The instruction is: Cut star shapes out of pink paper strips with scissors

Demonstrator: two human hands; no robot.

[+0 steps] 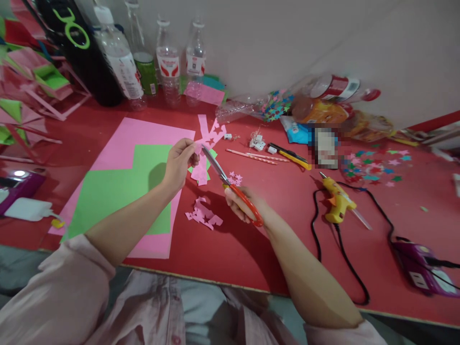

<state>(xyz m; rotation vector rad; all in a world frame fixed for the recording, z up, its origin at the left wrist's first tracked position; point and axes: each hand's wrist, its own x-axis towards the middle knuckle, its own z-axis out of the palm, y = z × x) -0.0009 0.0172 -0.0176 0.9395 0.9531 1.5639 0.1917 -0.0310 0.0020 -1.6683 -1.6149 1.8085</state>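
My left hand (178,162) pinches a small piece of pink paper (198,146) between thumb and fingers. My right hand (241,205) grips scissors (247,201) with orange-red handles, their blade tips touching the pink piece. Beneath my left hand lie pink strips (200,175) and some green paper scraps. Small pink stars (235,178) sit on the table just beyond my right hand. Pink offcuts (204,213) with star-shaped cuts rest nearer to me. Large green paper (122,201) and pink paper (151,128) sheets spread under my left forearm.
A yellow glue gun (338,197) with a black cord lies at right, near a purple power strip (417,266). Coloured stars (373,167) are scattered behind it. Several bottles (168,67) and a black flask (82,57) stand along the wall. Folded paper models (46,81) crowd the left.
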